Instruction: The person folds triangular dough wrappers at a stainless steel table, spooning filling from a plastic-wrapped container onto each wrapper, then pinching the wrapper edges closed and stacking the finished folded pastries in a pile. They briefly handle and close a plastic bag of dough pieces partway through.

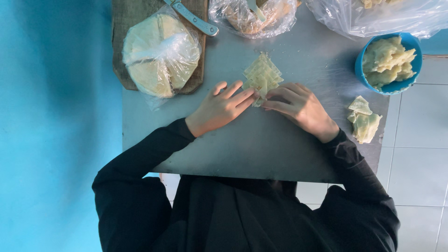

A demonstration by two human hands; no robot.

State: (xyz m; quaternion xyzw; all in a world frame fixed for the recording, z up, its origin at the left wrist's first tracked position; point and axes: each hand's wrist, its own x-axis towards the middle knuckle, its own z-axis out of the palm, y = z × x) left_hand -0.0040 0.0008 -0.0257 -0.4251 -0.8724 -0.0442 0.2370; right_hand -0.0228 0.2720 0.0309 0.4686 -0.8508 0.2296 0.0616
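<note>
Resting under both hands' fingertips, pale fanned dough strips (262,74), overlapping, ridged.

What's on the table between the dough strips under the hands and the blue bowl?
Nothing: in the head view, the metal table is bare between the dough strips and the blue bowl.

Three clear plastic packages along the top of the frame: a round wrap (161,53) over pale dough discs at upper left, a crumpled bag (254,17) at top centre, a wide bag (380,16) at upper right. No labels, signs or screens.
</note>
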